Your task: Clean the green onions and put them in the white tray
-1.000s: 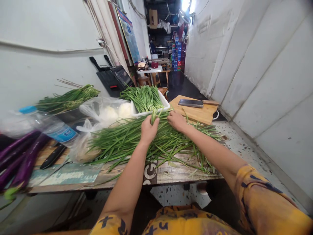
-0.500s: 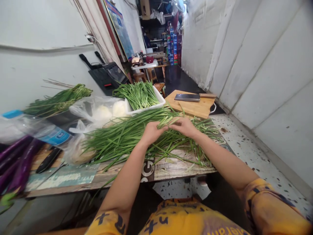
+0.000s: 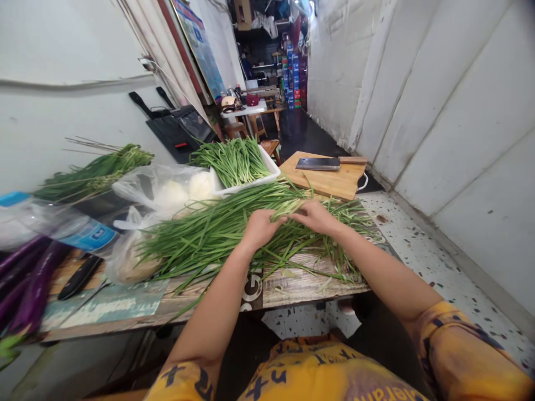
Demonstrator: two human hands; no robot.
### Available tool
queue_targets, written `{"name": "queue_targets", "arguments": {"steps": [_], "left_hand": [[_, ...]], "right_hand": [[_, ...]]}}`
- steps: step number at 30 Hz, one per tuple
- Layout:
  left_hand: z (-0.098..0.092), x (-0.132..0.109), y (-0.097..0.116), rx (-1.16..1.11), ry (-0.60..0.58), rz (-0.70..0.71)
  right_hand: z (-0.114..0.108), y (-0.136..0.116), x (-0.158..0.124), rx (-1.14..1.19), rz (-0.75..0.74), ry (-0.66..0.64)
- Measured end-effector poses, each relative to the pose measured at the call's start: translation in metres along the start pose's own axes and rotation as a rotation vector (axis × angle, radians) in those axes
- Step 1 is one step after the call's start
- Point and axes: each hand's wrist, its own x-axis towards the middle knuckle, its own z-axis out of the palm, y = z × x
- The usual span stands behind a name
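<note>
Over the table's middle, my left hand [image 3: 259, 227] is closed around a small bunch of garlic chives [image 3: 286, 208], pale stem ends pointing right. Close beside it, my right hand [image 3: 315, 216] pinches at those pale ends, its fingertips nearly meeting my left thumb. Beneath both hands spreads a large loose pile of garlic chives [image 3: 200, 236], long green leaves to the left. Trimmed scraps and thin stalks [image 3: 340, 262] lie to the right. Behind the pile, a white tray [image 3: 273, 171] holds more chives [image 3: 234, 161] laid neatly together.
A cleaver [image 3: 318, 164] rests on a wooden cutting board [image 3: 292, 178] at back right. Leftward are plastic bags [image 3: 137, 262] with pale round contents, a bottle [image 3: 79, 228], a black-handled knife [image 3: 79, 277] and purple eggplants [image 3: 37, 284]. The wooden table's front edge [image 3: 200, 309] lies near my body.
The view has shifted slightly, moving the background a little left. Both hands stay together on the small bunch, with only slight finger movement.
</note>
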Motion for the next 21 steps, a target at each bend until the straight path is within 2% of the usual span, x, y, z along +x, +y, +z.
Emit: {"name": "queue_targets", "arguments": {"steps": [4, 7, 11, 13, 15, 17, 19, 21], "left_hand": [[-0.001, -0.001, 0.006, 0.158, -0.054, 0.046], [-0.004, -0.002, 0.008, 0.213, -0.046, 0.018], [-0.009, -0.002, 0.005, 0.235, 0.043, -0.086], [-0.008, -0.002, 0.005, 0.246, 0.064, -0.113], [-0.006, -0.002, 0.005, 0.253, 0.085, -0.121], [-0.004, -0.003, 0.005, 0.244, 0.092, -0.112], [-0.003, -0.003, 0.004, 0.203, 0.079, -0.11], [-0.004, -0.003, 0.002, 0.119, 0.057, -0.11]], "right_hand": [[-0.008, -0.006, 0.0, -0.28, -0.015, -0.125], [-0.016, -0.003, 0.0, -0.438, 0.022, -0.161], [-0.035, 0.011, -0.002, -0.498, 0.165, -0.087], [-0.041, 0.014, -0.004, -0.494, 0.185, 0.017], [-0.039, 0.012, -0.005, -0.521, 0.062, 0.152], [-0.031, 0.007, -0.006, -0.569, -0.127, 0.198], [-0.02, 0.003, -0.005, -0.619, -0.236, 0.123], [-0.011, 0.003, -0.003, -0.625, -0.242, 0.049]]}}
